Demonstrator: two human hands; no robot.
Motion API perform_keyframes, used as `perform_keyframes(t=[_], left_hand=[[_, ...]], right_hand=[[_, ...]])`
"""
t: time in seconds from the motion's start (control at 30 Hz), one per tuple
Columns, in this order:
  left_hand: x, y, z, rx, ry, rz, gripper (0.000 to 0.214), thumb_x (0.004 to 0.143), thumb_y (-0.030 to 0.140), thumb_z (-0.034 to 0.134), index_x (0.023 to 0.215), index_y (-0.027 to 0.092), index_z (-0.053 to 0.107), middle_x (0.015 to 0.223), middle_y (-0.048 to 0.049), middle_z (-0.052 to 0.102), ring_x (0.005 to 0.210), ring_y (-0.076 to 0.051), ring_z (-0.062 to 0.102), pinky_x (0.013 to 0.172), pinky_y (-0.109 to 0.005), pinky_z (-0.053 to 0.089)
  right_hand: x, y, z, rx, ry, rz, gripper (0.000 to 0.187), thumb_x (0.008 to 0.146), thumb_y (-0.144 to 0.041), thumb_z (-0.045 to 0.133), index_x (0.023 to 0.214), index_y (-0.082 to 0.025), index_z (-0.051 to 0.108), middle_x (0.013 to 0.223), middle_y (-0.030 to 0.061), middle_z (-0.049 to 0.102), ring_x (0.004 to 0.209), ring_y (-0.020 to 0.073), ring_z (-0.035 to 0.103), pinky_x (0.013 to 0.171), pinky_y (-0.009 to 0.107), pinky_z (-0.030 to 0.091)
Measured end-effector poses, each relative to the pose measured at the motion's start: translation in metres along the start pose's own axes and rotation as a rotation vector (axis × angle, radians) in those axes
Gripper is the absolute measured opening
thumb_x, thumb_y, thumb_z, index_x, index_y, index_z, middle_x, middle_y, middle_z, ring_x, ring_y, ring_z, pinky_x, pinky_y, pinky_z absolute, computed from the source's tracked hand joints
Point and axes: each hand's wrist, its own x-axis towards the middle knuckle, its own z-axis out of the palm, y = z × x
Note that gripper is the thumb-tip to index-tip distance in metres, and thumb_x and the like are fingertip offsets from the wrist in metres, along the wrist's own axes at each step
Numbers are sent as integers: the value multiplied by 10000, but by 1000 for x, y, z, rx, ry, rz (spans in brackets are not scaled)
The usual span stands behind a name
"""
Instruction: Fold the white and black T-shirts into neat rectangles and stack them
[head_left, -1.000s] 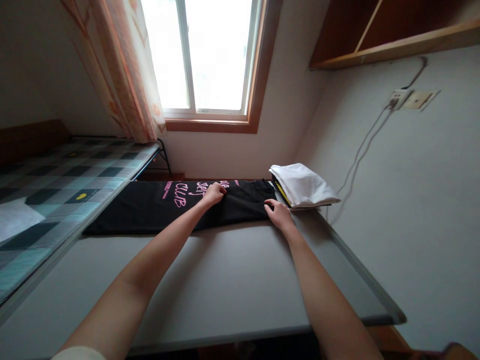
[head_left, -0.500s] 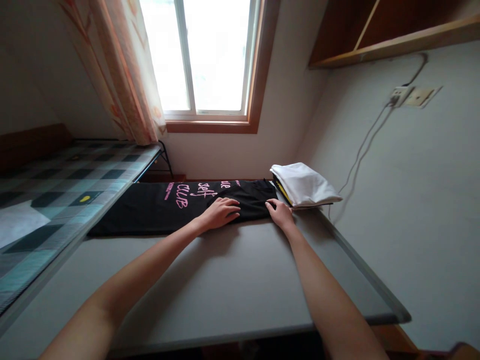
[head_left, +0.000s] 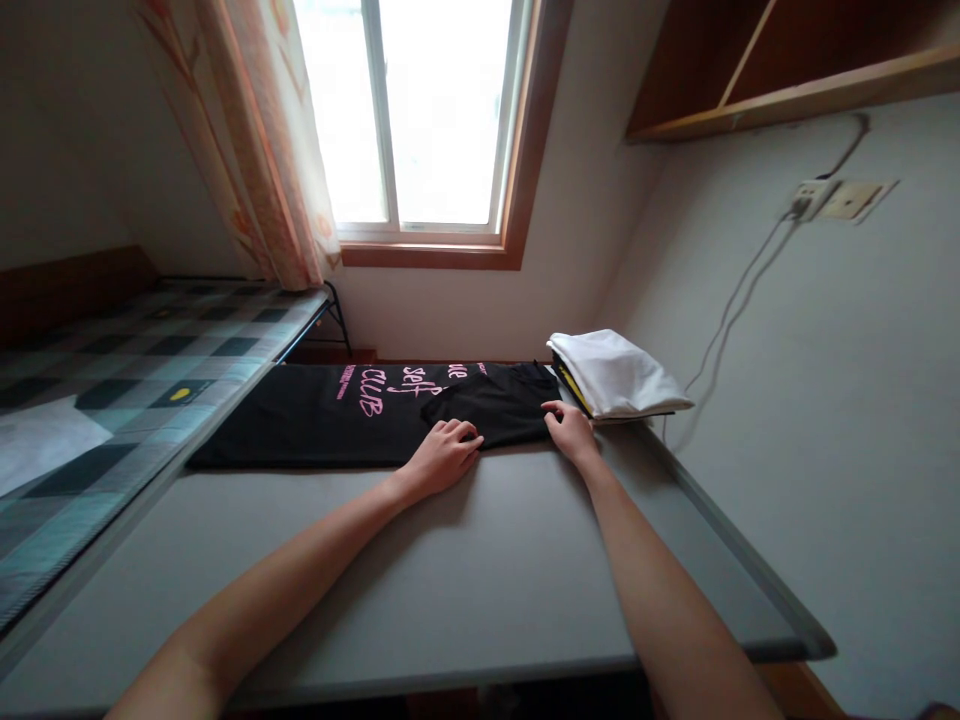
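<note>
A black garment [head_left: 315, 420] with pink lettering lies stretched along the far side of a grey table [head_left: 465, 570]. Its right end is folded over into a smaller flap. My left hand [head_left: 444, 455] rests at the garment's near edge, fingers curled onto the fabric at the fold. My right hand [head_left: 571, 432] holds the garment's right corner, fingers bent on the cloth, just in front of a stack of folded clothes [head_left: 616, 375] with a white piece on top.
A bed with a checked teal cover [head_left: 112, 380] borders the table on the left. A window [head_left: 420, 110] and a curtain [head_left: 255, 150] are behind. A wall socket with hanging cables [head_left: 806, 200] and a wooden shelf [head_left: 787, 70] are on the right wall.
My left hand slid from the pink lettering toward me to the garment's near edge. The right end of the garment now lies folded over. My right hand barely moved.
</note>
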Motion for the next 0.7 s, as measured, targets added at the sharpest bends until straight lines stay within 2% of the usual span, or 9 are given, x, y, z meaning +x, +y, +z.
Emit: perform_keyframes(t=[0.1, 0.2, 0.37, 0.53, 0.7], left_hand=[[0, 1, -10, 107, -23, -66, 205, 924, 292, 539, 1028, 224, 702, 983, -76, 655, 909, -216, 597, 784, -357, 440], [1, -3, -24, 138, -107, -126, 216, 911, 361, 564, 929, 202, 710, 934, -72, 652, 876, -216, 612, 772, -350, 442], [2, -15, -41, 32, -282, -102, 155, 879, 283, 603, 950, 195, 709, 924, -51, 666, 810, -186, 650, 702, -282, 463], [2, -18, -43, -58, -315, -86, 165, 854, 151, 557, 908, 178, 711, 934, -55, 673, 812, -179, 665, 705, -252, 483], [1, -14, -44, -69, -307, -158, 151, 845, 194, 572, 895, 185, 713, 940, -67, 677, 820, -190, 668, 719, -260, 494]], right_hand=[[1, 3, 1, 28, 20, -25, 303, 819, -241, 491, 1012, -231, 725, 966, 60, 741, 950, 240, 663, 887, 375, 477], [3, 7, 3, 62, 52, -42, 306, 840, -286, 479, 993, -204, 731, 960, 78, 739, 892, 230, 664, 841, 354, 486], [5, 11, 5, 70, 57, -12, 295, 826, -319, 509, 960, -191, 739, 892, 84, 733, 835, 228, 654, 792, 346, 482], [6, 14, 6, 66, 56, 9, 292, 804, -309, 516, 946, -195, 744, 858, 76, 724, 798, 218, 642, 758, 333, 477], [6, 14, 5, 62, 38, 16, 302, 807, -318, 514, 957, -190, 743, 867, 82, 723, 796, 217, 646, 763, 331, 478]])
